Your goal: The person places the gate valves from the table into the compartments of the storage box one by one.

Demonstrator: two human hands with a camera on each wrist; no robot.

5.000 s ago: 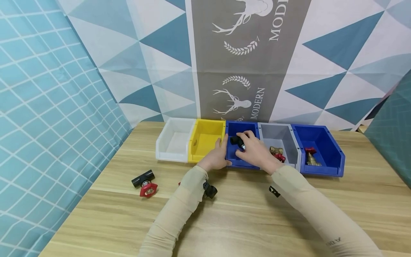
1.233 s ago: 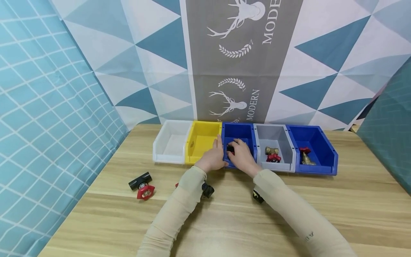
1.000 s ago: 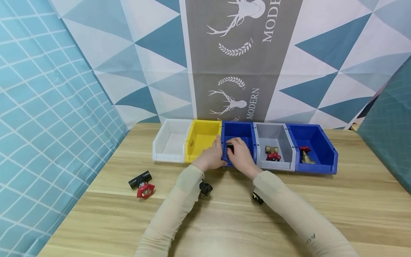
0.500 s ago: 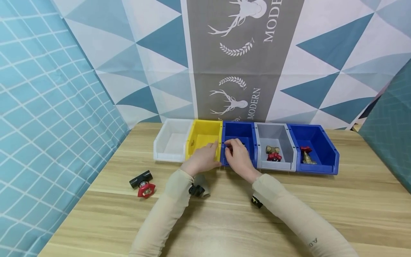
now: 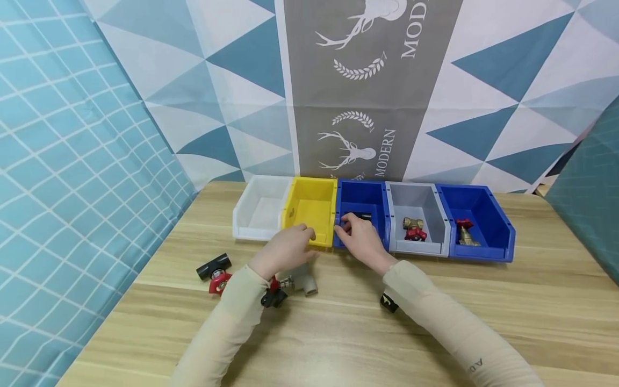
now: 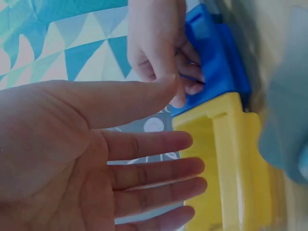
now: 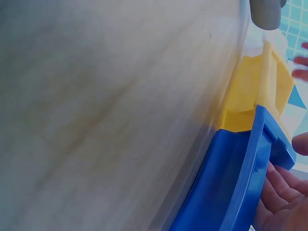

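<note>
Beneath everything, a pale wood-grain table [image 5: 338, 333]. Along its back, side by side, a white plastic bin [image 5: 256, 234], a yellow plastic bin [image 5: 314, 209], a royal-blue plastic bin [image 5: 360, 196], a grey plastic bin [image 5: 418, 247] and a second blue plastic bin [image 5: 483, 252]. Next in size, the left hand [image 5: 285, 250], fingers spread and holding nothing, just in front of the yellow bin; the right hand [image 5: 362, 236], loosely bent at the royal-blue bin's front, thumb apart, apparently clamped on nothing. Under the left wrist, a grey plastic valve with a red handle [image 5: 304, 280]. Smallest, inside the royal-blue bin beside the right fingers, a black tubular plastic fitting [image 5: 364, 216], partly hidden; cannot tell contact from gap.

Possible trouble: snagging fitting or front wall with bent fingers, so shifting either; brushing the grey valve with the low left wrist, so rolling it.

Only from the left wrist, the bare left palm; from the right wrist, right fingers behind the blue wall; from the head, the black fitting.
</note>
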